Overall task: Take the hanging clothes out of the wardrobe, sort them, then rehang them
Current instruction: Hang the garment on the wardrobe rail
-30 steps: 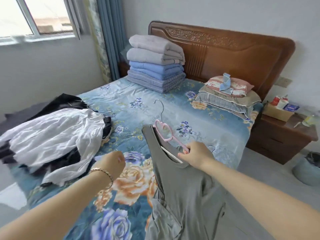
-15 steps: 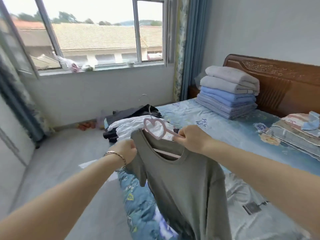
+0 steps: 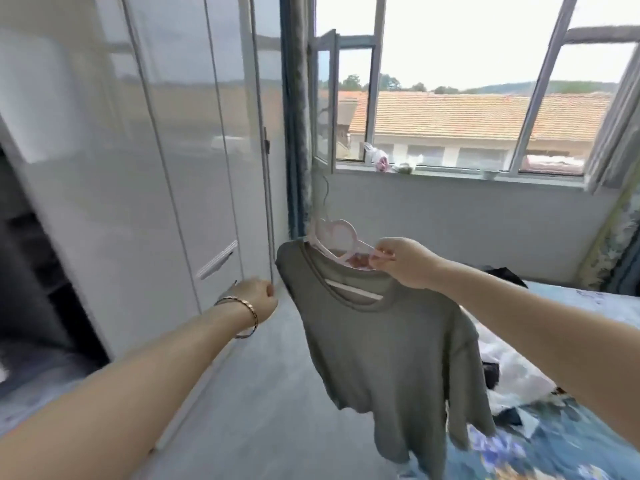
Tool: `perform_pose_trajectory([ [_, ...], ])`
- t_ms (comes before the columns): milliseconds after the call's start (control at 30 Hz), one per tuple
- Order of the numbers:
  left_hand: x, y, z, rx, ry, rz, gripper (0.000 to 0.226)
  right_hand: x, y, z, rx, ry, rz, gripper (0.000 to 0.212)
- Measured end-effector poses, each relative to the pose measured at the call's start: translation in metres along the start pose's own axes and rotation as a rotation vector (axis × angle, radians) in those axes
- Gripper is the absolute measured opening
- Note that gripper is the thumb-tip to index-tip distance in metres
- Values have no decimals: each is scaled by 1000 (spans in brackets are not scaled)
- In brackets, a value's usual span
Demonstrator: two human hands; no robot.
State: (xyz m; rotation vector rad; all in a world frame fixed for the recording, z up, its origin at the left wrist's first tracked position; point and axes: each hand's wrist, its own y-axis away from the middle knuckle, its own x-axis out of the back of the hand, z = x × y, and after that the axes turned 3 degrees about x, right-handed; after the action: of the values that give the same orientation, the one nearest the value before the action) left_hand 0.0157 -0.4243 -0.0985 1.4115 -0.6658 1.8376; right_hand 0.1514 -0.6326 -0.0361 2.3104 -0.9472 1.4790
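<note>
**Grey T-shirt held up on its hanger, facing the wardrobe**

Head view: The right hand (image 3: 403, 263) pinches the right arm of a pink hanger (image 3: 341, 237), with fingers and thumb curled tight round the thin plastic. The hanger's heart-shaped top rises up and to the left of that grip, and its wire hook stands above the heart. A grey T-shirt (image 3: 391, 348) hangs from the hanger. Its collar sits just below the gripping fingers and its body drops straight down from there, clear of the floor (image 3: 270, 393).

To the left of the grip and a little lower, the left hand (image 3: 258, 299) is curled into a fist with nothing seen in it. It is just beside the shirt's near shoulder but apart from it. A gold bracelet (image 3: 247, 308) circles that wrist.

Further left stands the wardrobe (image 3: 138, 168), with glossy white doors and a dark opening at the far left edge. Beyond the grip are a blue curtain (image 3: 298, 116) and an open window (image 3: 450, 98). Below and to the right of the grip lies the bed (image 3: 554, 445) in a floral sheet, with a blurred heap of white and dark clothes (image 3: 519, 375) on it.
</note>
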Motion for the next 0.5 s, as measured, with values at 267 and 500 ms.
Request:
perform_pose_trajectory([
  [267,73,-50,-132,320,-29,124,25,-23,-139,-114,68,-185,-49,13],
  [500,106,-94,-200,544,33,163,28,-68,-247,-213,267,-203,-176,30],
])
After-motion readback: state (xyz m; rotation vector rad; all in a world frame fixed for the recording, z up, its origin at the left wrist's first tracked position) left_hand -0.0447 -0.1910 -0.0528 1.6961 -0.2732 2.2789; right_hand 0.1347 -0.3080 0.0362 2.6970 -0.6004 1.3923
